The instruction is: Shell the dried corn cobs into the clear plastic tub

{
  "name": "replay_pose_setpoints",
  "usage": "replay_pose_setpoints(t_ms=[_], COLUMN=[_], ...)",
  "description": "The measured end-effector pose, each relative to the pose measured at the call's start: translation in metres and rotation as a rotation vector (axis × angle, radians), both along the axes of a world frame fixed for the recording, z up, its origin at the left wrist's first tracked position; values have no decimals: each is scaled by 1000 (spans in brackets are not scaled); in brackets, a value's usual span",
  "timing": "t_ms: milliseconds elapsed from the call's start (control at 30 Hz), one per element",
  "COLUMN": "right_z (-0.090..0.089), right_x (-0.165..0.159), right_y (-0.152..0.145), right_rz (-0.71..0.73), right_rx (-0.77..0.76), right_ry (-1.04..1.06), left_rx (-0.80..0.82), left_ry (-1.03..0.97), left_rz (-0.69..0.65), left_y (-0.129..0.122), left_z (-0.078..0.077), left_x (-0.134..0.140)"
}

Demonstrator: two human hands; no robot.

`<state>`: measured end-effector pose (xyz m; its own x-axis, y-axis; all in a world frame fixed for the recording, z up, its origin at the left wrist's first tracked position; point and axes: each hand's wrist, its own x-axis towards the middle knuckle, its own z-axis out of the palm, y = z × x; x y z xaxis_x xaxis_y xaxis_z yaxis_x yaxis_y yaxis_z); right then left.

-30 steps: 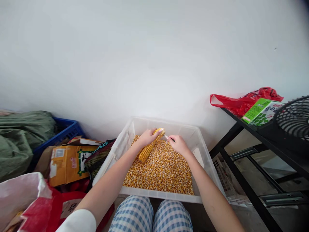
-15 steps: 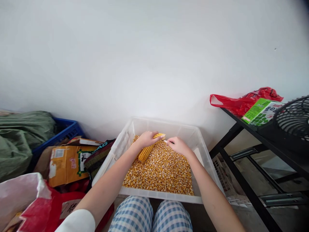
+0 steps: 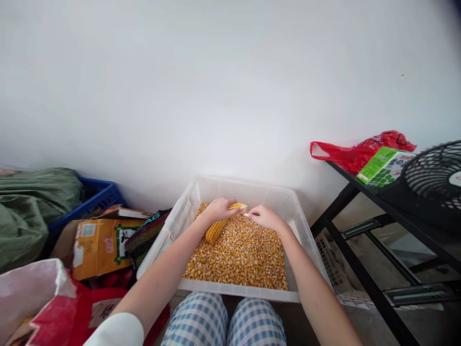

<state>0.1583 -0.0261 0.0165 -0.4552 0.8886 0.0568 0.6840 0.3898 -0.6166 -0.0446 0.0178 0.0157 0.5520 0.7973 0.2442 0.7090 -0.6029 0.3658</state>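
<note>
My left hand (image 3: 219, 210) is wrapped over a yellow corn cob (image 3: 236, 206), whose far end sticks out past the fingers to the right. Just off that end, my right hand (image 3: 266, 217) is closed in a pinch on a small slim tool (image 3: 256, 213), dark with a pale tip; its exact kind is hard to make out. Beneath my left hand, a second corn cob (image 3: 215, 231) lies on a heap of loose corn kernels (image 3: 245, 259). The kernels fill much of a translucent plastic bin (image 3: 237, 290) in front of my knees.
To the right stands a black metal table (image 3: 382, 202) with a red plastic bag (image 3: 355, 156), a green-and-white box (image 3: 383, 168) and a black fan (image 3: 434, 178). On the left are a blue crate (image 3: 103, 194), an orange carton (image 3: 103, 245) and a red-and-white sack (image 3: 43, 293). A white wall rises behind.
My right hand has drawn very slightly away from the cob's tip, with the slim tool still in it. My left hand keeps its hold on the cob. The view has shifted a little.
</note>
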Motion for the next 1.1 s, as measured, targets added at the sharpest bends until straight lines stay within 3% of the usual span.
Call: replay_pose_setpoints(t_ms=[233,433,733,933,1100], right_z=[7,6,2,7,8], right_x=[-5,-10,-21,-15,-14], right_y=[-4,-4,-10,-5,-5], right_rz=[-53,-181,-12,-262,-273], right_rx=[66,181,88,253,265], right_ry=[65,73,6,99,96], left_rx=[-96,-112,-85,-127,-123], left_ry=[-192,-217,-173,-270,-284], left_rz=[88,65,80,84,62], left_y=[3,2,3,7,6], left_z=[7,8,5,4,5], left_x=[-2,-2,-2,-2,-2])
